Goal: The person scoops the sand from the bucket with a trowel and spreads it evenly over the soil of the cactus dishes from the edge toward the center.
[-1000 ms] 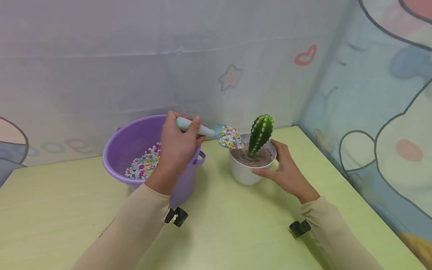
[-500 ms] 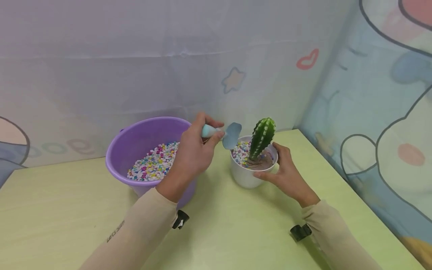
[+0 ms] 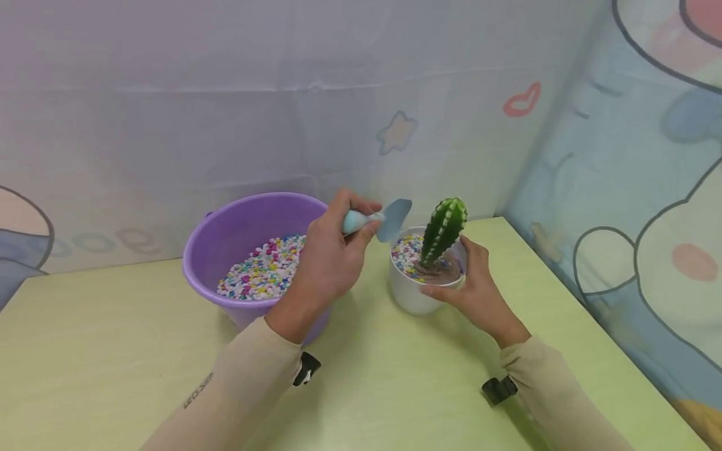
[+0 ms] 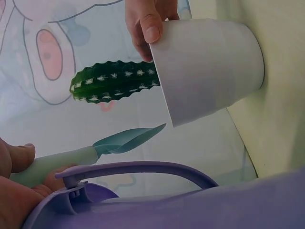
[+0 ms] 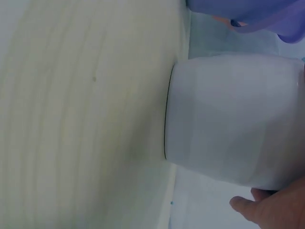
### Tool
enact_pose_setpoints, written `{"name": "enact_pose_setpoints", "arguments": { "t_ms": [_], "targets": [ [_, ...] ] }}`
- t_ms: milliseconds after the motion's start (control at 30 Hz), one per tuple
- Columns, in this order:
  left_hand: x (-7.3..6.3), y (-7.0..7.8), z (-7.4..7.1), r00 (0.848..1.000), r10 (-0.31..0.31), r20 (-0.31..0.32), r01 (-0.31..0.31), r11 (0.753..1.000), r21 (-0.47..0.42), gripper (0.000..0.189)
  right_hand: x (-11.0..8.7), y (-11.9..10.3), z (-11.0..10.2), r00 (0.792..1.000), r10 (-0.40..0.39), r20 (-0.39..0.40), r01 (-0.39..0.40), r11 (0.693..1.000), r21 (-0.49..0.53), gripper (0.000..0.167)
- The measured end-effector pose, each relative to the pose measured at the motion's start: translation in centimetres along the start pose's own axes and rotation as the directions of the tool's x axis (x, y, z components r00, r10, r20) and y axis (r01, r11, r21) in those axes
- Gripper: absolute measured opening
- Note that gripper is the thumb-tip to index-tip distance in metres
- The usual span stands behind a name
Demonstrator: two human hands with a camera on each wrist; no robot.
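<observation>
My left hand (image 3: 333,250) grips the pale handle of a small blue-green trowel (image 3: 395,219). Its blade is turned on edge and bears no pebbles, close by the left rim of a white pot (image 3: 414,297). Within the pot a green cactus (image 3: 444,232) leans to the right, rooted in brown soil (image 3: 448,270). Multicoloured pebbles (image 3: 407,252) cover the left part of that soil. My right hand (image 3: 479,291) holds the pot by its right rim, thumb in front and fingers behind. In the left wrist view, the trowel (image 4: 128,140) points toward the pot rim.
A purple bucket (image 3: 197,260) stands left of the pot, holding many coloured pebbles (image 3: 262,269). Its handle (image 4: 147,167) hangs at the side facing the pot. Printed cloth (image 3: 225,125) backs the pale green table (image 3: 383,388), and more borders its right edge.
The trowel came rightward full of pebbles and tipped; the pebbles now lie in the pot's left side. Since then the blade has tilted up a little. The right hand has stayed on the pot.
</observation>
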State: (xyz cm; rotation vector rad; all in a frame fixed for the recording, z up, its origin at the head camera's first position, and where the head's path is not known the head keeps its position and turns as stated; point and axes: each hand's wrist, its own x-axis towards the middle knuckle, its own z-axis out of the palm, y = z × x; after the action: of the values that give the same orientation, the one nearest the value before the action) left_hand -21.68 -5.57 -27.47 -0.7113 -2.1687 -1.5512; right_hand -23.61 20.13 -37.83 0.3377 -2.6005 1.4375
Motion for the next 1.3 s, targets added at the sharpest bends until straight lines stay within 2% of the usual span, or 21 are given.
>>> {"name": "enact_pose_setpoints", "arguments": {
  "t_ms": [167,300,433,533,733,833,933,1000,1033,1067,1100,1167,1233,1300],
  "targets": [
    [-0.2,0.1,-0.4,0.998,-0.037,-0.043,0.035,0.998,-0.044,0.013,0.0,0.2,-0.6,0.999,-0.010,0.031,0.011,1.000,-0.021,0.117],
    [-0.6,0.3,-2.1,0.987,-0.111,-0.113,0.097,0.988,-0.120,0.015,0.2,0.8,-1.2,0.995,0.006,0.100,-0.013,0.998,0.064,0.114],
    [-1.1,0.2,-4.4,0.964,-0.178,-0.198,0.119,0.953,-0.279,0.020,0.2,1.1,-1.2,0.992,0.038,0.123,-0.050,0.994,0.099,0.113],
    [-1.3,0.1,-6.4,0.942,-0.212,-0.262,0.101,0.920,-0.380,0.023,0.2,0.7,-1.0,0.995,0.045,0.088,-0.050,0.997,0.056,0.114],
    [-1.9,0.1,-10.5,0.893,-0.315,-0.321,0.138,0.871,-0.471,0.035,0.0,0.1,-1.6,0.997,0.026,0.070,-0.023,0.999,-0.037,0.114],
    [-2.1,-0.1,-12.5,0.883,-0.339,-0.325,0.161,0.868,-0.469,0.036,0.0,0.3,-2.3,0.995,0.018,0.102,-0.018,1.000,0.002,0.108],
    [-2.2,-0.4,-14.3,0.891,-0.328,-0.314,0.205,0.907,-0.367,0.032,-0.1,0.7,-2.8,0.990,0.042,0.136,-0.052,0.996,0.069,0.104],
    [-2.3,-0.5,-15.2,0.910,-0.296,-0.289,0.249,0.950,-0.188,0.029,-0.2,1.0,-2.9,0.988,0.063,0.140,-0.075,0.994,0.078,0.105],
    [-2.3,-0.4,-15.6,0.920,-0.284,-0.271,0.275,0.959,-0.071,0.027,-0.3,1.1,-2.9,0.989,0.072,0.132,-0.081,0.995,0.065,0.105],
    [-2.3,-0.3,-15.9,0.928,-0.274,-0.253,0.295,0.954,0.051,0.026,-0.3,1.1,-2.8,0.990,0.075,0.118,-0.081,0.996,0.045,0.106],
    [-2.3,-0.2,-16.2,0.937,-0.262,-0.233,0.305,0.936,0.174,0.025,-0.4,1.1,-2.7,0.992,0.077,0.103,-0.080,0.997,0.024,0.107],
    [-2.3,0.1,-16.4,0.951,-0.241,-0.194,0.300,0.874,0.383,0.025,-0.5,1.0,-2.5,0.994,0.080,0.073,-0.079,0.997,-0.018,0.109],
    [-2.2,0.4,-16.5,0.953,-0.254,-0.168,0.304,0.812,0.498,0.027,-0.6,0.9,-2.3,0.995,0.078,0.056,-0.076,0.996,-0.042,0.110],
    [-2.0,0.4,-16.4,0.952,-0.265,-0.155,0.305,0.772,0.558,0.029,-0.7,0.8,-2.2,0.995,0.082,0.053,-0.080,0.996,-0.043,0.111]
  ]
}}
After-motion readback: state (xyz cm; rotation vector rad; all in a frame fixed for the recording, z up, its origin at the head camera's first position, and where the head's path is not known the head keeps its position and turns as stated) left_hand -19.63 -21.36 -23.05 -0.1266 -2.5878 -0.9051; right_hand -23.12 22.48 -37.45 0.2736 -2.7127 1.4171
